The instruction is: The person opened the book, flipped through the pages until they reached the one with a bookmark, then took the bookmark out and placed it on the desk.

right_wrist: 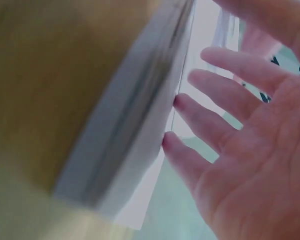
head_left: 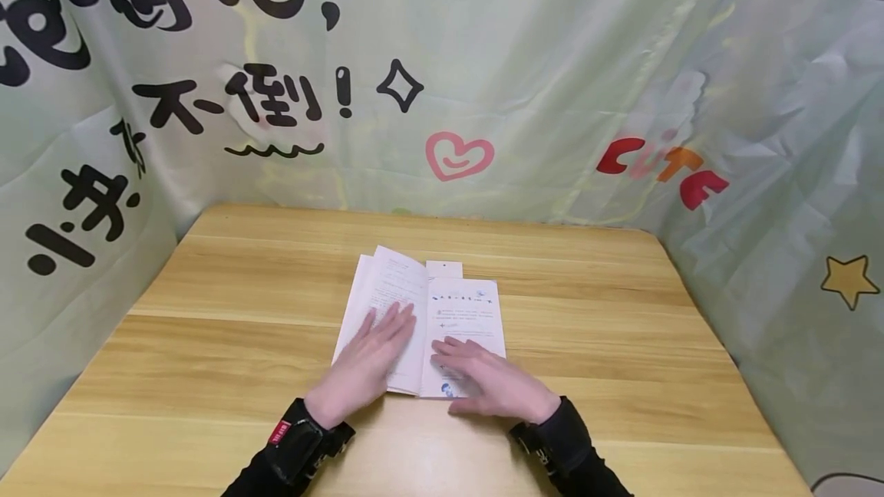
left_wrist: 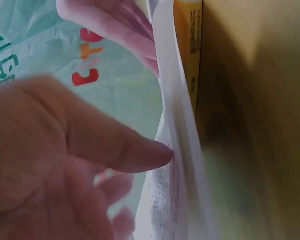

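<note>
White booklet (head_left: 442,320) lies open on table (head_left: 621,343).

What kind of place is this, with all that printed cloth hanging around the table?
Probably a small makeshift recording booth, not a lived-in room. A plain wooden table is closed in on three sides by a pale green cloth backdrop printed with cartoon lettering and a heart, and both hands rest on an open booklet.

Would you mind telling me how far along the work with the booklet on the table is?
Done: the booklet lies open on the wooden table. In hand: the left hand presses flat on the left page and the right hand on the right page. Left: the left pages sit slightly raised near the spine, not yet flat.
</note>
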The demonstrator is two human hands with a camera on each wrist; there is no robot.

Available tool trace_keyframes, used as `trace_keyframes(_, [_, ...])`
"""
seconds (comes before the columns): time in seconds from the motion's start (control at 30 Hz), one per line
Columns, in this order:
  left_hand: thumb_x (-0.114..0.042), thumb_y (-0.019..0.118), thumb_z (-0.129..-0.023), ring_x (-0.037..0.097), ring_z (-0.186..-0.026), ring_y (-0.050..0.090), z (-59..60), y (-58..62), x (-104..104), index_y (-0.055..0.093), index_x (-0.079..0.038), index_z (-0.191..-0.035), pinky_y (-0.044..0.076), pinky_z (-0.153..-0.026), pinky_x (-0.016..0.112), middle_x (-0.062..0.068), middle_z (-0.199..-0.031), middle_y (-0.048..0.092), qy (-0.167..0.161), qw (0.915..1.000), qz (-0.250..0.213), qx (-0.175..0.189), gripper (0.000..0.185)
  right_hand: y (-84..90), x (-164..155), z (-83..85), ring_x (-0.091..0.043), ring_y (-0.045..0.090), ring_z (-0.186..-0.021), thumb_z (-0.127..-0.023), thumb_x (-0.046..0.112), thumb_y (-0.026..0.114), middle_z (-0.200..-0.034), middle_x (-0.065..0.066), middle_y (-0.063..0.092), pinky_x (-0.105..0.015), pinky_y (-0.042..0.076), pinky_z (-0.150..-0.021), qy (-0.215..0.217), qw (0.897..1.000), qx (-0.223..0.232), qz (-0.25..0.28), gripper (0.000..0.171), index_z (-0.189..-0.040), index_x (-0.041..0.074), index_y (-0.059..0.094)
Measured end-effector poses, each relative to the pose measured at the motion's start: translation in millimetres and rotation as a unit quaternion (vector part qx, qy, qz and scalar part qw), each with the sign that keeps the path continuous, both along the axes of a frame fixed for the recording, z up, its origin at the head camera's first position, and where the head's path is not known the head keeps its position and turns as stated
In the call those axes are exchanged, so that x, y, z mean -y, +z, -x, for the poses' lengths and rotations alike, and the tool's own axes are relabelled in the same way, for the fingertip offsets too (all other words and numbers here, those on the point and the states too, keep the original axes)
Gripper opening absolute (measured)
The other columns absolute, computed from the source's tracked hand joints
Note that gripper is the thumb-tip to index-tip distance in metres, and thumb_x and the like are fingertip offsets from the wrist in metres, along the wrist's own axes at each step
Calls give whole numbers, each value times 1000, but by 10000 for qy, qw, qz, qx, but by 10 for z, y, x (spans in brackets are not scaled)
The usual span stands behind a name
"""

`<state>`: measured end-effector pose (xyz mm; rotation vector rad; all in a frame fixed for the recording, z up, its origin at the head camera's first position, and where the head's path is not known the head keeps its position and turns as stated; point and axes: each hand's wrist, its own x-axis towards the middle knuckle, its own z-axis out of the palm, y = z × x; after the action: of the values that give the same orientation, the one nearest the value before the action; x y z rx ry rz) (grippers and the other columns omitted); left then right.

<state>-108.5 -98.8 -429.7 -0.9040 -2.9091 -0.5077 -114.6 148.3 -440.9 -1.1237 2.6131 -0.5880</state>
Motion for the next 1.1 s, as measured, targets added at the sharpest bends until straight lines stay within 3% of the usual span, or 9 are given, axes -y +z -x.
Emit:
trace_keyframes(0.1, [21, 60, -75, 37, -150, 35, -9, -30, -30, 45, 4, -148, 26, -124, 58, 19, -161, 37, -536, 9978, 158, 360, 76, 19, -62, 30, -34, 39, -149, -78, 24, 85, -158, -11, 45, -55, 32, -121, 63, 10000, 58, -45, 71, -142, 7, 57])
trace_keyframes(0.23, [16, 62, -78, 34, -150, 36, -18, -51, -74, 47, 2, -147, 27, -124, 55, 16, -161, 39, -709, 9948, 324, 648, 72, 48, -130, 68, -37, 38, -149, -76, 18, 85, -157, -13, 46, -58, 30, -121, 72, 9998, 152, -50, 68, -138, 6, 60])
trace_keyframes(0.4, [4, 58, -88, 32, -149, 39, -46, -71, -129, 51, -2, -145, 26, -124, 59, 12, -158, 45, -616, 9949, 354, 714, 58, 87, -197, 87, -36, 42, -146, -78, 17, 84, -153, -12, 51, -58, 32, -121, -28, 9998, 103, -143, 61, -134, 7, 64])
trace_keyframes(0.57, [-25, 59, -99, 32, -150, 38, -80, -103, -181, 53, -7, -146, 25, -121, 66, 9, -157, 47, -461, 9957, 321, 731, 51, 92, -205, 86, -34, 39, -149, -78, 23, 85, -155, -9, 50, -56, 32, -122, -72, 9996, 89, -262, 62, -135, 9, 64])
trace_keyframes(0.73, [-44, 69, -92, 32, -151, 36, -102, -137, -212, 53, -9, -146, 27, -120, 68, 7, -158, 46, -298, 9962, 402, 713, 66, 81, -189, 80, -33, 39, -149, -77, 20, 85, -156, -10, 49, -54, 32, -122, -95, 9993, 51, -370, 63, -135, 8, 64])
trace_keyframes(1.1, [-50, 76, -83, 29, -146, 45, -145, -189, -311, 62, -16, -138, 33, -117, 65, 3, -153, 53, 106, 9972, 720, 183, 66, 117, -206, 78, -34, 44, -145, -78, 20, 84, -150, -12, 55, -56, 31, -122, -112, 9992, -19, -390, 53, -127, 9, 70])
